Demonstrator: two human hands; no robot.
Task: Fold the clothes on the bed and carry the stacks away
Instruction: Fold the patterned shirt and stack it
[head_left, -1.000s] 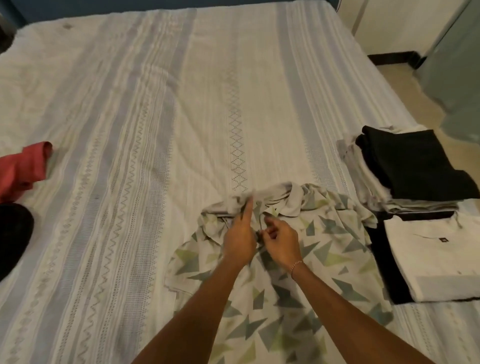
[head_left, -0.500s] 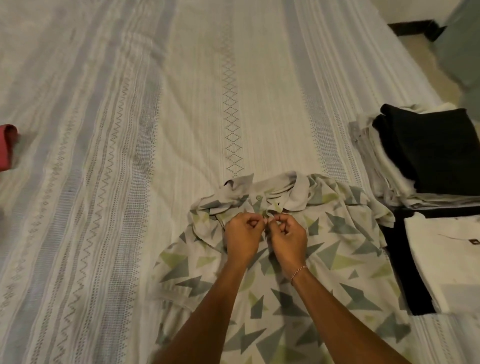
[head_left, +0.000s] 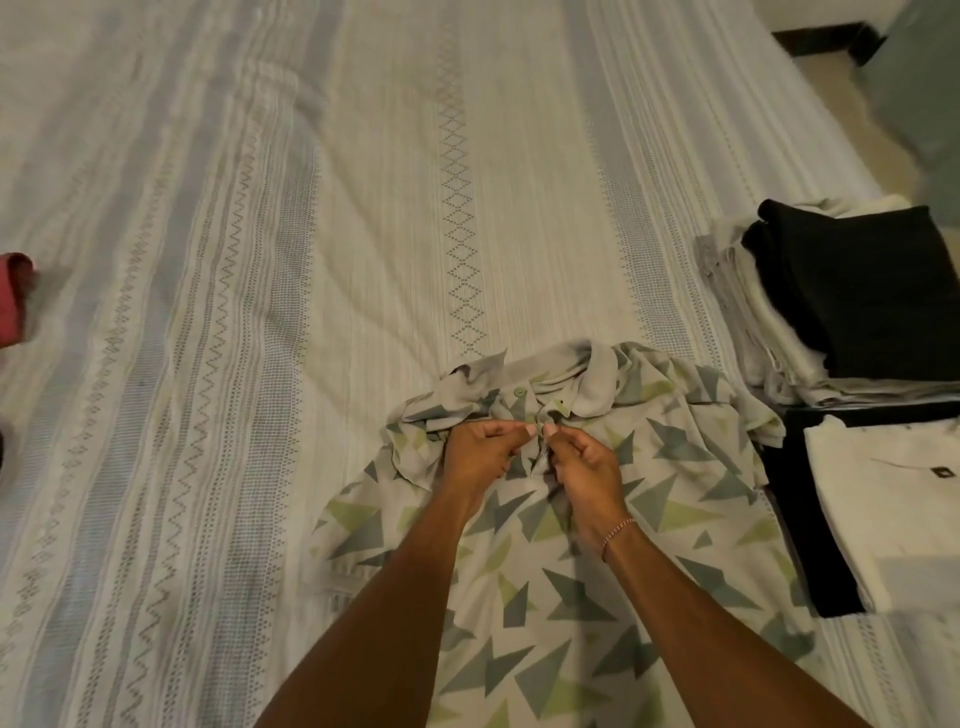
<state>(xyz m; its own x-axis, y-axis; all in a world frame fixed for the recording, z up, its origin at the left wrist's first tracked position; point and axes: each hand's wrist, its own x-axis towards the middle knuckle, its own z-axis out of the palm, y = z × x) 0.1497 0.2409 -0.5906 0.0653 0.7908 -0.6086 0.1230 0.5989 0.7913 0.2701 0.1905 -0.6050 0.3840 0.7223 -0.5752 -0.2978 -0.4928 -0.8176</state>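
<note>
A pale collared shirt (head_left: 675, 509) printed with grey and green triangles lies on the bed in front of me, collar at the far end. My left hand (head_left: 480, 454) and my right hand (head_left: 584, 467) meet at its button placket just below the collar, each pinching the fabric with curled fingers. A folded stack topped by a black garment (head_left: 857, 291) sits at the right. Nearer me lies a folded white garment (head_left: 893, 504) on a black one.
The bed (head_left: 260, 260) carries a white cover with grey woven stripes, stretching far to the left and back. A red garment (head_left: 15, 296) shows at the left edge. Floor and a dark skirting board (head_left: 821, 39) lie beyond the bed's right side.
My hands closed from loose handling of the collar into a pinch at the placket. The view dropped and moved closer, so the red garment slid toward the left edge.
</note>
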